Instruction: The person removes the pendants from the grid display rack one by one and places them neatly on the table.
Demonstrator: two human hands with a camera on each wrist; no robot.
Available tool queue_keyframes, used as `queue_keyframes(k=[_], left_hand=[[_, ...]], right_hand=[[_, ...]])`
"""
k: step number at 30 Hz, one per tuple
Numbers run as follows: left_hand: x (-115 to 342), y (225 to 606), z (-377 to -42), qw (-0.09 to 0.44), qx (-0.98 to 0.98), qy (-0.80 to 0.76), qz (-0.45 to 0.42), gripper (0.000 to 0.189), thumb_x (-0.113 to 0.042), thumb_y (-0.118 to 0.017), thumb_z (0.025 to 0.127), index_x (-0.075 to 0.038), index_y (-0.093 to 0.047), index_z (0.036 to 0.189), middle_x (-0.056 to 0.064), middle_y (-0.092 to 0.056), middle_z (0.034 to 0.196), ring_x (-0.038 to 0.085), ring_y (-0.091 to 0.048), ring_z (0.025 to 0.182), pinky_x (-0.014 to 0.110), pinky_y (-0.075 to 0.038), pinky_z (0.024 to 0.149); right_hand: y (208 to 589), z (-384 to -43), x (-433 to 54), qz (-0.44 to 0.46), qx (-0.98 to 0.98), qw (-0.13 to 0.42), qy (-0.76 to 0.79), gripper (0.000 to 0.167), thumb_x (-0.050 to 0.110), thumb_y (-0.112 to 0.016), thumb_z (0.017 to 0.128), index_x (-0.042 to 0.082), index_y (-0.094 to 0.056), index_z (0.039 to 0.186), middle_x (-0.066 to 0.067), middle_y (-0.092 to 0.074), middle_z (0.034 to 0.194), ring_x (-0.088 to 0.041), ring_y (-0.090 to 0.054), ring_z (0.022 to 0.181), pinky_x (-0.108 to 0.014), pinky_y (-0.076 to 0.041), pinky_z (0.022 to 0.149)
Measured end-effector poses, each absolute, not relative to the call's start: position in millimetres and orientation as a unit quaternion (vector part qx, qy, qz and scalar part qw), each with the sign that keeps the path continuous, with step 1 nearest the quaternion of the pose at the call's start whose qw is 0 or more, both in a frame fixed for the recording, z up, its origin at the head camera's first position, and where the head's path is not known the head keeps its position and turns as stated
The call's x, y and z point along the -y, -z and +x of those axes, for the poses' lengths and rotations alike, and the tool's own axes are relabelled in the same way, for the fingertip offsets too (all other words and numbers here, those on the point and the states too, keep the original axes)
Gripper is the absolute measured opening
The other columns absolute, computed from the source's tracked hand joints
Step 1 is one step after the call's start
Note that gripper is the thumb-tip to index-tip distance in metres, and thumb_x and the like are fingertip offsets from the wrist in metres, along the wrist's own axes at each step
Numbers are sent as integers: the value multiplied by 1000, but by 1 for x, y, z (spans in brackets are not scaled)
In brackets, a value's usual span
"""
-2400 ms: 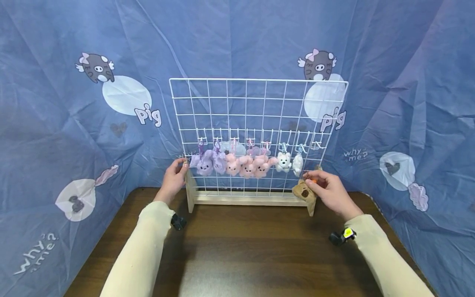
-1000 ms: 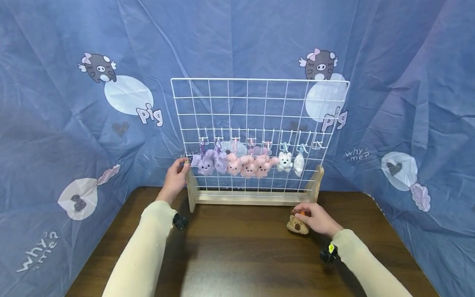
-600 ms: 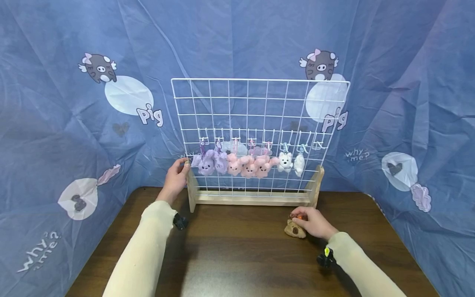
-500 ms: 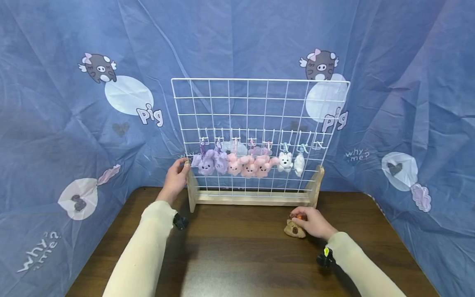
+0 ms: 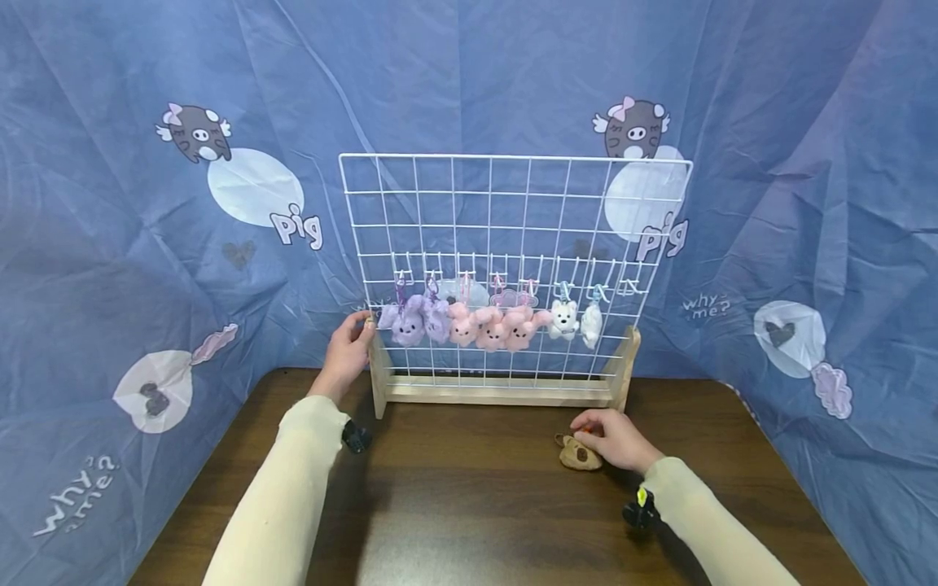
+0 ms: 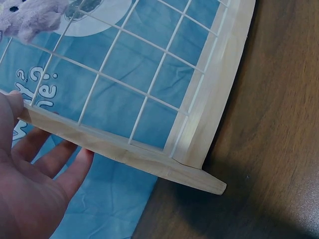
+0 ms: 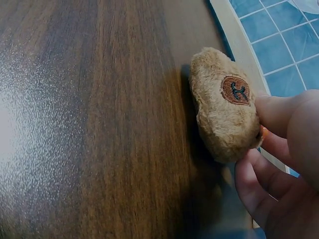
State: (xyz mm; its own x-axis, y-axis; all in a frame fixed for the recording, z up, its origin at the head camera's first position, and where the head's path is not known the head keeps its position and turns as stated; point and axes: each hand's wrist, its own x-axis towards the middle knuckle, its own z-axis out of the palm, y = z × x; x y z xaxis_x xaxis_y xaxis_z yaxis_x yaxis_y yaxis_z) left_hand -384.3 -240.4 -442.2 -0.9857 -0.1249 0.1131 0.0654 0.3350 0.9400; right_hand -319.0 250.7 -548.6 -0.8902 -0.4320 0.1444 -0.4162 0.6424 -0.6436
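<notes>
My left hand (image 5: 348, 354) grips the left wooden upright (image 6: 124, 152) of a white wire grid rack (image 5: 489, 194), thumb on one side and fingers on the other. My right hand (image 5: 615, 439) pinches a tan plush keychain (image 5: 580, 453), which looks like a capybara, at the tabletop in front of the rack's right foot. A brown embroidered snout (image 7: 235, 90) shows in the right wrist view, with a bit of orange beside the fingers. Its brown loop (image 5: 560, 439) sticks out to the left. Whether the plush rests fully on the table is hard to tell.
Along the rack's hooks hang purple plush keychains (image 5: 407, 327), pink ones (image 5: 493, 332) and white bear ones (image 5: 564, 320). A bare hook (image 5: 628, 286) is at the right end. The brown table (image 5: 469, 505) meets a blue printed cloth (image 5: 469, 81) behind.
My right hand has brought the capybara keychain down from beside the rack's right upright to the table in front. Lately it shifted slightly, and the loop came into sight. My left hand stayed.
</notes>
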Motion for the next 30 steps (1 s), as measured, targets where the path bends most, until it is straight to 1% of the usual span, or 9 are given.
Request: queue_keyframes(k=[4,7,10,12,16,23,26,30], left_hand=[[240,442,-384,78,812,578,20,42,-27,-47,114,-10,-49,152,26,-58,145,30,-58,113,25,-49,71],[239,441,-385,79,810,581,18,42,-27,-47,114,-10,-49,151,26,-58,146,31,-58,115,25,-49,72],[239,442,-384,82,809,582,18,41,-27,-47,114,-9,-50,151,27,-58,144,29,-58,110,25,-49,71],[239,442,-384,85,808,582,18,41,-27,-48,114,-9,-50,150,28,-59,143,27,-58,105,24,-49,69],[239,443,-384,88,810,580,16,40,-26,-48,113,-8,-50,150,28,-60,141,23,-57,100,23,-49,68],[239,443,-384,88,811,579,14,40,-26,-47,114,-9,-51,150,27,-60,140,20,-55,93,23,-47,66],[240,443,-384,85,811,579,15,40,-26,-47,114,-10,-50,150,26,-60,141,20,-55,94,23,-47,67],[240,443,-385,84,813,576,16,42,-27,-47,114,-9,-50,151,26,-59,143,22,-57,101,23,-48,68]], right_hand=[[546,-318,-250,-231,-909,13,347,12,8,-75,96,4,-76,108,-1,-76,98,-13,-68,89,-31,-55,79],[543,-317,-250,-223,-911,13,348,12,8,-75,97,4,-76,108,-3,-77,100,-17,-69,93,-36,-56,83],[542,-316,-251,-212,-913,13,348,13,8,-75,97,4,-76,109,-3,-77,102,-20,-70,95,-40,-56,85],[541,-316,-252,-207,-914,12,348,13,8,-75,97,4,-76,109,-4,-77,102,-21,-70,96,-41,-56,86],[541,-317,-253,-202,-914,6,352,13,6,-75,96,3,-76,109,-6,-78,103,-23,-71,97,-43,-56,87],[539,-319,-254,-196,-914,4,356,15,6,-75,97,2,-76,111,-9,-78,106,-24,-71,98,-44,-56,87],[538,-320,-254,-190,-916,-1,354,15,6,-75,97,3,-76,112,-7,-78,106,-23,-70,98,-42,-56,87],[532,-322,-254,-190,-915,-9,356,17,6,-74,97,0,-75,113,-8,-77,107,-24,-70,99,-44,-56,88]])
